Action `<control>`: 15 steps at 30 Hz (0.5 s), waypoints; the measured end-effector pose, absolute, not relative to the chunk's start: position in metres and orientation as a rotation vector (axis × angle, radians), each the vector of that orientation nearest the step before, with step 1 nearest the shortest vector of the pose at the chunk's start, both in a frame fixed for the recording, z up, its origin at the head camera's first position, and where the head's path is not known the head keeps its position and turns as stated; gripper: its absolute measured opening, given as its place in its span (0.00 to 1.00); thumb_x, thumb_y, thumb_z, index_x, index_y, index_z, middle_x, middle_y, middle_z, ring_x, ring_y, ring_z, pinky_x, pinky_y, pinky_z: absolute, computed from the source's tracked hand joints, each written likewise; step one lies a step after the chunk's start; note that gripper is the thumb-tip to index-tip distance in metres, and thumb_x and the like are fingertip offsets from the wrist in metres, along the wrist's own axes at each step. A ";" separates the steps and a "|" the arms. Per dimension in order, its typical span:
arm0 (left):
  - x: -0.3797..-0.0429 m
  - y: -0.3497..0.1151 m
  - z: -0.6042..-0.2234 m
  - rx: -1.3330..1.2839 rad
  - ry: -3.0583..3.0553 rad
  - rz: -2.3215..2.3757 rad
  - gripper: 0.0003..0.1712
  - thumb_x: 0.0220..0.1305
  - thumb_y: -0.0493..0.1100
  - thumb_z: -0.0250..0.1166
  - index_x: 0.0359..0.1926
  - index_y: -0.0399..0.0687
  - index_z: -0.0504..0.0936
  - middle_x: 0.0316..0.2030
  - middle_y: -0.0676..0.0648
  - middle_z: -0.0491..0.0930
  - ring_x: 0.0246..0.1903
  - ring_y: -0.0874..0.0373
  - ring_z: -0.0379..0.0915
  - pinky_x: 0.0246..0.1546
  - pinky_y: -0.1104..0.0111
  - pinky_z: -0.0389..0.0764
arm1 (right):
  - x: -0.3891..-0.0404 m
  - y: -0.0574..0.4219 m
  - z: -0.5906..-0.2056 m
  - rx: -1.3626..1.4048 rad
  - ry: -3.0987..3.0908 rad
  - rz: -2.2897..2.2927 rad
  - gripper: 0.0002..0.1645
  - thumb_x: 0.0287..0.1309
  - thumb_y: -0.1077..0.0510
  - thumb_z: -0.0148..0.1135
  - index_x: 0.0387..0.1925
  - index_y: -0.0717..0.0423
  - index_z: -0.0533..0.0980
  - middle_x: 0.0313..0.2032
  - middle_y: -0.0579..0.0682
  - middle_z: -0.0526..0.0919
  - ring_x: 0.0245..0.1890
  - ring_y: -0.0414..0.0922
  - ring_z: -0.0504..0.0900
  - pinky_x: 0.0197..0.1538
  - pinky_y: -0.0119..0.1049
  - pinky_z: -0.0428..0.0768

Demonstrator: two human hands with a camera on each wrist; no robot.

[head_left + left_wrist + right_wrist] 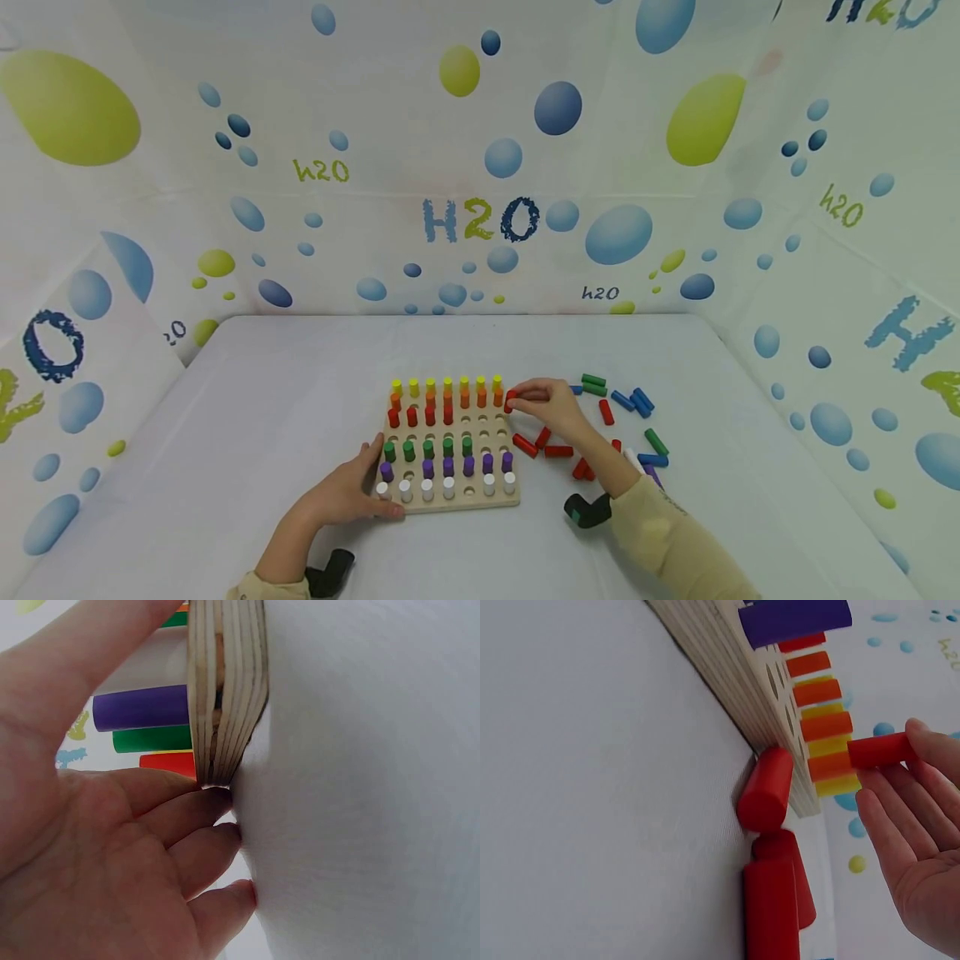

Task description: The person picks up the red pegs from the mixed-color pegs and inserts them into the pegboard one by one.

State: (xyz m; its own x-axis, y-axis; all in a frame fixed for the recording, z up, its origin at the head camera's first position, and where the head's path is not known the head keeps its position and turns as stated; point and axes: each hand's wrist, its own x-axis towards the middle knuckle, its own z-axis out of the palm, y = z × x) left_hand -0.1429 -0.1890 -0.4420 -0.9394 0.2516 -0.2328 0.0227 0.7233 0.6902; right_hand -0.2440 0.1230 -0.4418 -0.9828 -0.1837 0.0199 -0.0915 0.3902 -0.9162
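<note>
A wooden pegboard (491,502) lies on the white table, with rows of yellow, orange, red, green, purple and white pegs standing in it. My left hand (341,497) grips its front left corner, the thumb along the front edge and the fingers at the left side. In the left wrist view those fingers (195,855) reach down to the table beside the board's layered edge (225,682). Between thumb and fingertips my right hand (553,408) pinches a red peg (877,750), held above the board's right edge by the orange row. Several holes in the red row stand bare.
Loose red pegs (558,452) lie right of the board, one (766,791) close against its side. Farther right are scattered blue pegs (642,402), green pegs (594,384), a white peg (632,458) and a purple peg (652,476), partly behind the right forearm.
</note>
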 end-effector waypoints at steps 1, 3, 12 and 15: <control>-0.143 -0.189 -0.442 0.212 2.620 1.039 0.68 0.36 0.56 0.76 0.69 0.34 0.44 0.65 0.25 0.44 0.64 0.31 0.40 0.58 0.39 0.50 | -0.244 0.121 -0.441 -0.257 2.544 -1.673 0.15 0.50 0.54 0.67 0.40 0.55 0.80 0.37 0.48 0.84 0.41 0.44 0.81 0.49 0.40 0.77; -0.144 -0.189 -0.443 0.210 2.625 1.033 0.68 0.36 0.56 0.76 0.69 0.34 0.44 0.65 0.25 0.44 0.64 0.30 0.41 0.57 0.39 0.50 | -0.243 0.116 -0.439 -0.269 2.540 -1.679 0.15 0.50 0.54 0.67 0.40 0.56 0.80 0.37 0.49 0.84 0.41 0.45 0.81 0.49 0.40 0.77; -0.144 -0.189 -0.443 0.214 2.626 1.034 0.69 0.36 0.56 0.76 0.69 0.33 0.44 0.65 0.25 0.44 0.64 0.31 0.40 0.58 0.39 0.50 | -0.243 0.096 -0.438 -0.351 2.517 -1.681 0.15 0.51 0.55 0.67 0.40 0.59 0.80 0.37 0.51 0.84 0.40 0.45 0.81 0.46 0.38 0.78; -0.144 -0.189 -0.444 0.216 2.626 1.037 0.69 0.36 0.56 0.76 0.69 0.33 0.44 0.65 0.25 0.44 0.64 0.31 0.40 0.58 0.39 0.50 | -0.244 0.089 -0.438 -0.357 2.505 -1.679 0.16 0.51 0.55 0.67 0.40 0.59 0.80 0.37 0.51 0.84 0.39 0.44 0.82 0.45 0.37 0.78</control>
